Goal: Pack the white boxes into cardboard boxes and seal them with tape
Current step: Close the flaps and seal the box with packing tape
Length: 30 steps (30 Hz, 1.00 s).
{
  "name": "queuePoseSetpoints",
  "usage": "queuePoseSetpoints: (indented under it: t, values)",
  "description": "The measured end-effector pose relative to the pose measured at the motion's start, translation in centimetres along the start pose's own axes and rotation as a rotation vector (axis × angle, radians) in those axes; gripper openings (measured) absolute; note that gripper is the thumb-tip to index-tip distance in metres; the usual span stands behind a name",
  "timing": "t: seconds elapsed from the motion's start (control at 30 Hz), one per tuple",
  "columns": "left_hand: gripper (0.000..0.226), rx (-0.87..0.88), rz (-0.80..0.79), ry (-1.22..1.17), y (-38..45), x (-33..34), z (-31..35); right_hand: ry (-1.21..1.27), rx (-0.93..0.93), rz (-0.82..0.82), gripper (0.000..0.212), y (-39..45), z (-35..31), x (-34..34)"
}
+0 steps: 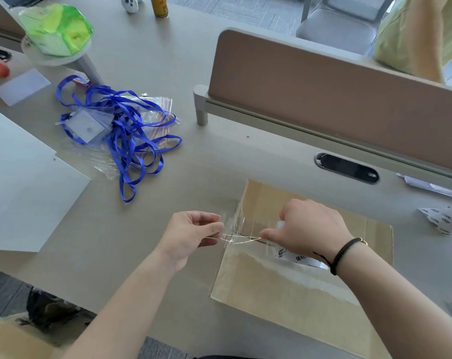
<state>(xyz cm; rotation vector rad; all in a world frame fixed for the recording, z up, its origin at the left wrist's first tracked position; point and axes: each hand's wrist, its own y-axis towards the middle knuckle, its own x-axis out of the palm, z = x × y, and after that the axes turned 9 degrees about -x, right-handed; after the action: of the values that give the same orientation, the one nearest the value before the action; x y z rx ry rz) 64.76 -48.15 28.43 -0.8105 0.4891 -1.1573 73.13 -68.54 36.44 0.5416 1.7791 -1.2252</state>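
The left hand [194, 235] is pinching the clear tape [236, 229] end; the right hand [307, 229], curled, is probably gripping the roll atop the cardboard box [284, 288], its seam running rightward under it.

left hand [191, 235]: fingers pinched | right hand [307, 229]: fingers curled, knuckles up

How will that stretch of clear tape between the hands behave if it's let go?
The clear tape looks thin and crinkled where the left hand pinches it, so it would likely go floppy and stick to itself. It seems nearly weightless. The right hand holds the roll on the cardboard box.
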Motion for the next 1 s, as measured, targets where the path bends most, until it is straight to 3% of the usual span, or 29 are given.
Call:
queuePoseSetpoints:
  t: [0.83,1.0]
  values:
    - [0.012,-0.024,0.023,0.016,0.6,0.4,-0.8,-0.057,-0.008,-0.031,0.041,0.8,0.0,0.3]
    - [0.029,-0.059,-0.062,-0.008,0.7,0.3,-1.3,-0.051,-0.008,-0.028,0.041,0.8,0.0,0.3]
